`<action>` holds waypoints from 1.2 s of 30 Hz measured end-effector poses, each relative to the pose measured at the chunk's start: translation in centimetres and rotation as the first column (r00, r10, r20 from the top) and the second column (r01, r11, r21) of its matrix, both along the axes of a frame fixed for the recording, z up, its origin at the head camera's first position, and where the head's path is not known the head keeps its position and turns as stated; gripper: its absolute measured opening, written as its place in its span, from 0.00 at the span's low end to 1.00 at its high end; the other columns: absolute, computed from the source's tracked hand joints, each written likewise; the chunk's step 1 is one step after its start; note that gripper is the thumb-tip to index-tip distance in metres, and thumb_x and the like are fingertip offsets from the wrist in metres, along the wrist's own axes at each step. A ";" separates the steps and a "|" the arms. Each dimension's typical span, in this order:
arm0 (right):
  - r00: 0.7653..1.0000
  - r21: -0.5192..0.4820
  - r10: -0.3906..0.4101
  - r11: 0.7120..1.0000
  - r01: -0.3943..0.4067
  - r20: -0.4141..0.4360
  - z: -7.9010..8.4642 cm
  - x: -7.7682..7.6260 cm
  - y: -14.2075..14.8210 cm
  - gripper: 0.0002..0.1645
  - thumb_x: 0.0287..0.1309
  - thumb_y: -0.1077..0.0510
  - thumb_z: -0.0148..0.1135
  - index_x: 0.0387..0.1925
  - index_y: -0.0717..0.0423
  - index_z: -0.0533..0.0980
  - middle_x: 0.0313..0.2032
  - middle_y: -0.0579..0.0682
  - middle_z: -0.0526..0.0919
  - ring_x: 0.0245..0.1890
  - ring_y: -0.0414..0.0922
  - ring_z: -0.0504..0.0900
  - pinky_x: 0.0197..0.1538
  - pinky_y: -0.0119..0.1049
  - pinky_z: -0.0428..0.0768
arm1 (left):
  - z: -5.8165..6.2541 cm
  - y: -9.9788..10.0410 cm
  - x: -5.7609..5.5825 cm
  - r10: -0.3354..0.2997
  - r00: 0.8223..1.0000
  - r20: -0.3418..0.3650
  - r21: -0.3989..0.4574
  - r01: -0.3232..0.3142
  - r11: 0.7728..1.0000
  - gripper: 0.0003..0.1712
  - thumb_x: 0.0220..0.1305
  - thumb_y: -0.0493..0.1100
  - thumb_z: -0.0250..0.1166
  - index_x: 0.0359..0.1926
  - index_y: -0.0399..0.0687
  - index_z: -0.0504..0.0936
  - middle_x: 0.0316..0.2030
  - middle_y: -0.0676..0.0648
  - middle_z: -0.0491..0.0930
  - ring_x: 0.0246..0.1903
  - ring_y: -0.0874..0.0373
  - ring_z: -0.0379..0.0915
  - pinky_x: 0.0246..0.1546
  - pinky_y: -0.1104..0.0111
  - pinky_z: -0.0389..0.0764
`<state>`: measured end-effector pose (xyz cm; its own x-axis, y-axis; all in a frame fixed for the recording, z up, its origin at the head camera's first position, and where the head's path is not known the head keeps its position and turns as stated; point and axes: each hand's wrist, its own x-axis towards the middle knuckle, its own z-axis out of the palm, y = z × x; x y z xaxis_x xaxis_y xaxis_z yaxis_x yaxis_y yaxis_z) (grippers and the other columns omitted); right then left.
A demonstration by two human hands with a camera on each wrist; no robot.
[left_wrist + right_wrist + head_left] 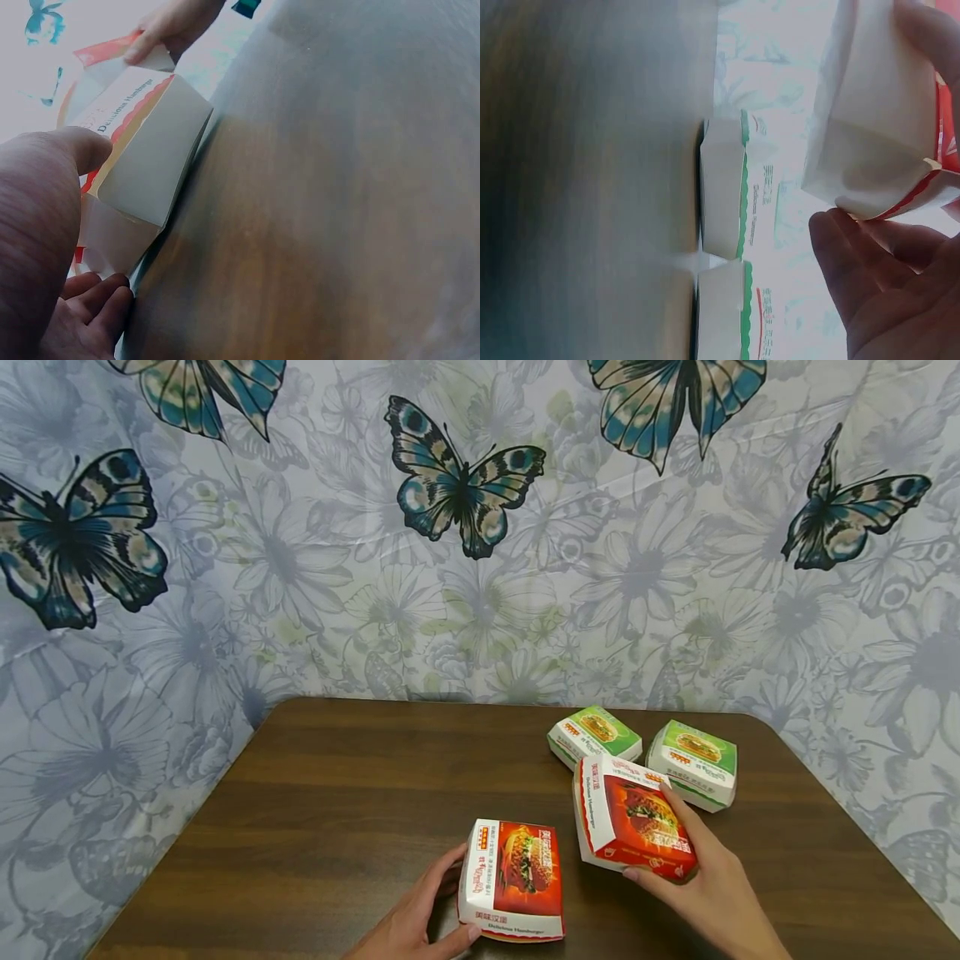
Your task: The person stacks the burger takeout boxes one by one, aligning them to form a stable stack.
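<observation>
My left hand (pixel 420 914) grips a red-and-white hamburger box (pixel 517 881) near the table's front, thumb at its near left corner and fingers along its left side. In the left wrist view the thumb lies over the top edge of this box (pixel 154 150). Whether its base touches the table is unclear. A second red-and-white hamburger box (pixel 637 818) is tilted in my right hand (pixel 712 885), pinched between thumb and fingers. The right wrist view shows that box (pixel 885 112) raised off the table. Just behind it stand two green-and-white burger boxes (pixel 600 731), (pixel 693 764), partly hidden by it.
The brown wooden table (pixel 315 810) has rounded far corners. Behind it hangs a pale floral cloth (pixel 480 610) with blue butterflies. Both green-and-white boxes stand close together near the far right corner.
</observation>
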<state>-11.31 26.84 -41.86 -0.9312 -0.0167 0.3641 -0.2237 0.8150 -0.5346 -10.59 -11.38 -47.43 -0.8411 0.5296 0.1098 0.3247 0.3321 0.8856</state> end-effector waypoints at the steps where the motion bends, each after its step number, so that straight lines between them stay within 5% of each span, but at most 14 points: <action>1: 1.000 -0.006 0.004 1.000 -0.004 0.008 0.1 0.1 -0.1 0.70 0.41 0.38 0.85 0.81 0.38 0.54 0.60 0.61 0.79 0.51 0.56 0.80 0.44 0.43 0.84 | 0.0 0.0 0.0 0.001 1.000 0.002 -0.003 -0.001 1.000 0.47 0.72 0.56 0.65 0.81 0.60 0.48 0.72 0.45 0.65 0.67 0.58 0.67 0.67 0.66 0.71; 19: 0.994 -0.038 0.092 0.995 -0.090 0.059 0.2 1.0 -2.0 0.67 0.43 0.34 0.82 0.80 0.34 0.54 0.65 0.52 0.75 0.53 0.50 0.78 0.44 0.34 0.84 | 0.4 0.0 0.0 -0.002 1.000 0.020 -0.015 0.002 1.000 0.47 0.72 0.59 0.65 0.81 0.63 0.48 0.73 0.46 0.65 0.67 0.57 0.67 0.68 0.66 0.70; 36: 0.986 -0.045 0.125 0.992 -0.121 0.110 0.0 1.5 -3.2 0.68 0.41 0.30 0.81 0.80 0.26 0.52 0.67 0.51 0.74 0.56 0.49 0.78 0.50 0.43 0.84 | 0.5 0.1 0.1 -0.009 1.000 0.022 0.001 0.009 1.000 0.45 0.73 0.57 0.63 0.81 0.65 0.47 0.74 0.46 0.62 0.66 0.57 0.67 0.66 0.67 0.72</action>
<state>-9.81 23.62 -41.85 -0.9579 -0.1216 0.2600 -0.2577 0.7634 -0.5923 -10.47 -11.31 -46.89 -0.8387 0.5369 0.0916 0.3077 0.3283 0.8931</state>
